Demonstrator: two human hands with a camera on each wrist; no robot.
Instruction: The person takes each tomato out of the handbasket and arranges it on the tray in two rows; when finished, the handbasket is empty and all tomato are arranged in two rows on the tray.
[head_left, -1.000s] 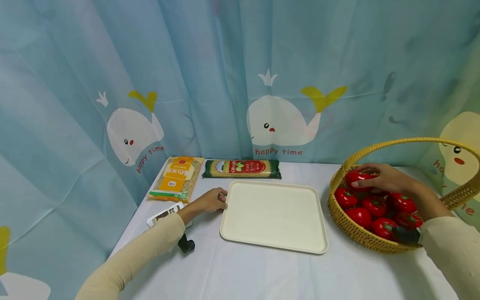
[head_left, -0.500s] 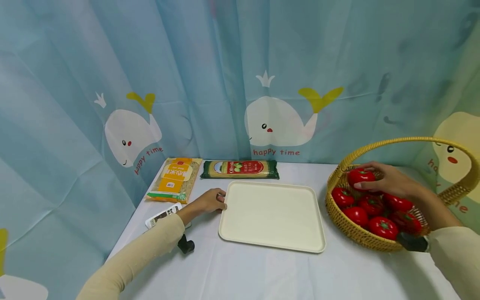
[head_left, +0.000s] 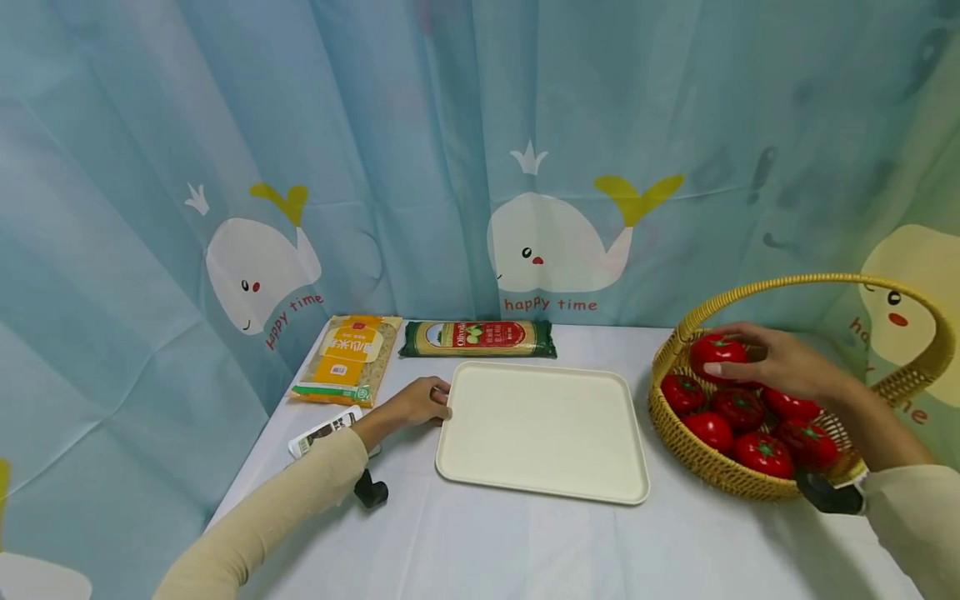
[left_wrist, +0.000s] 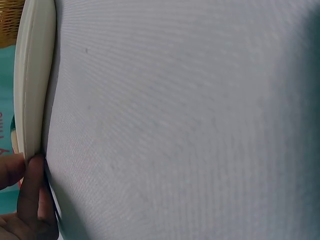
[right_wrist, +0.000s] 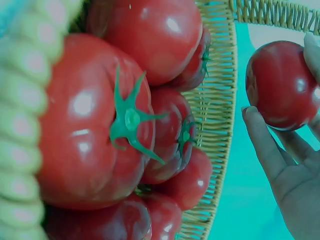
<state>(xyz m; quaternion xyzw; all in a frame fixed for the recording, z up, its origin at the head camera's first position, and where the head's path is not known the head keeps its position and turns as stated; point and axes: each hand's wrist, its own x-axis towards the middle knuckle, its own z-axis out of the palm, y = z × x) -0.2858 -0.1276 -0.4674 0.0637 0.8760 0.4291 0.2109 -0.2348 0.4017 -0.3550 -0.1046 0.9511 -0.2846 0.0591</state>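
My left hand [head_left: 412, 402] pinches the left edge of a cream rectangular tray [head_left: 542, 437] lying on the white cloth. In the left wrist view, the thumb and fingers [left_wrist: 32, 187] meet at the corner of the tray's rim [left_wrist: 37, 75]. At the right, my right hand [head_left: 798, 367] grips a glossy red tomato [head_left: 716, 354] at the back left of a wicker basket [head_left: 712, 479]. The right wrist view shows this tomato [right_wrist: 280, 82] between thumb and fingers, apart from several other tomatoes [right_wrist: 90, 150] with green stems in the basket.
Behind the tray lies a green-ended spaghetti packet [head_left: 480, 338]. A yellow grain bag [head_left: 347, 360] lies at the back left, with a white labelled packet [head_left: 326, 429] partly under the left sleeve. The basket's tall handle [head_left: 810, 279] arches over the right forearm. A blue curtain [head_left: 420, 167] hangs behind.
The tomato in my right hand has risen slightly and shifted a little right relative to the basket. My left hand stays on the tray. The head view has turned slightly right.
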